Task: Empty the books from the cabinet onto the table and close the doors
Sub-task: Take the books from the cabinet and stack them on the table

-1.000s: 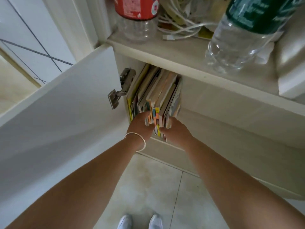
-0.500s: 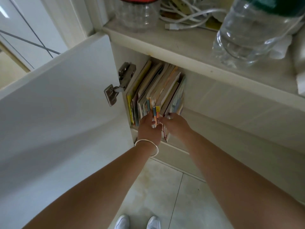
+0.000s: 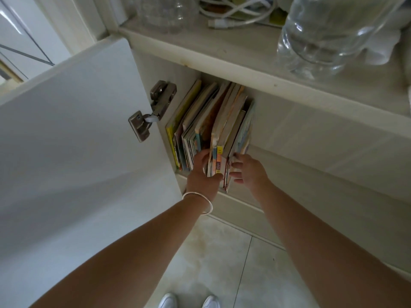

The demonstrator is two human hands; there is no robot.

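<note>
The left hand (image 3: 201, 172) and the right hand (image 3: 249, 171) curl around a few thin colourful books (image 3: 219, 165), one hand each side, so they slide out together. They stand just ahead inside the white wooden cabinet (image 3: 222, 65).

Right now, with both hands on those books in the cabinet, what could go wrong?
The left hand and right hand pinch only a few books out of a tightly packed, leaning row, so the neighbours might topple or slide out onto the floor tiles. The open door stands close beside the left arm and could be knocked as the books come out.
</note>
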